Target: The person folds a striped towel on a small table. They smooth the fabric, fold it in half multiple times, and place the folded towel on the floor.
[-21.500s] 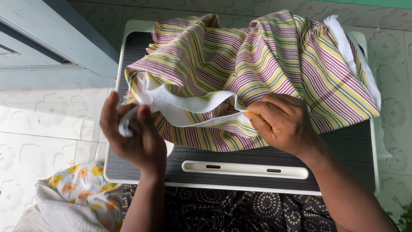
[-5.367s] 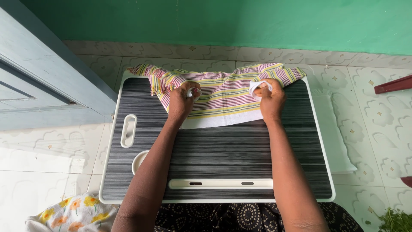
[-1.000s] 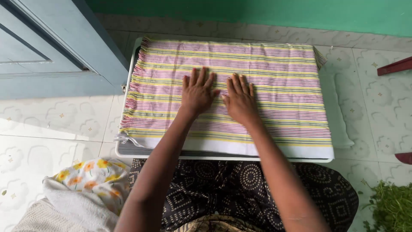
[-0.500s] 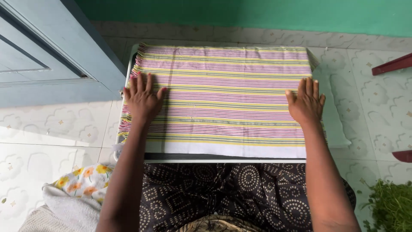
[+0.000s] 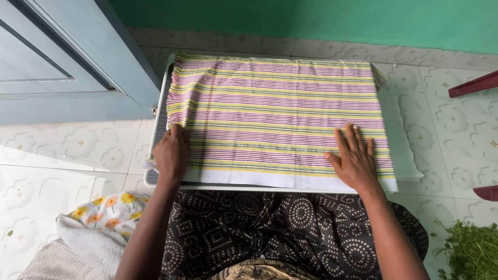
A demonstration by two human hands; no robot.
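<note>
Two hands lay on a striped cloth (image 5: pixel 280 116) spread flat over a small white-rimmed table (image 5: pixel 158 124), which stood on the tiled floor (image 5: pixel 67 150) before a green wall (image 5: pixel 311 21). The likeliest trouble, as I judged it, was at the 7 o'clock corner: the cloth's fringe and near white border hung close to the table's edge there, so an uneven pull from one side could drag the whole piece askew or rumple it. The far corner at 2 o'clock already drooped a little past the rim, and a tug toward the person might bring it off. The left hand (image 5: pixel 172 153) rested at 8 o'clock on the cloth's fringed end, fingers curled down over the edge; whether it pinched the cloth or merely pressed it could not be told. The right hand (image 5: pixel 354 161) lay at 4 o'clock, palm down and fingers spread wide, pressing the cloth flat and gripping nothing. Both forearms reached out over a dark patterned lap (image 5: pixel 270 233). A flowered cloth (image 5: pixel 106 210) lay at 8 o'clock on the floor, and leafy greens (image 5: pixel 474 249) at 4 o'clock.
</note>
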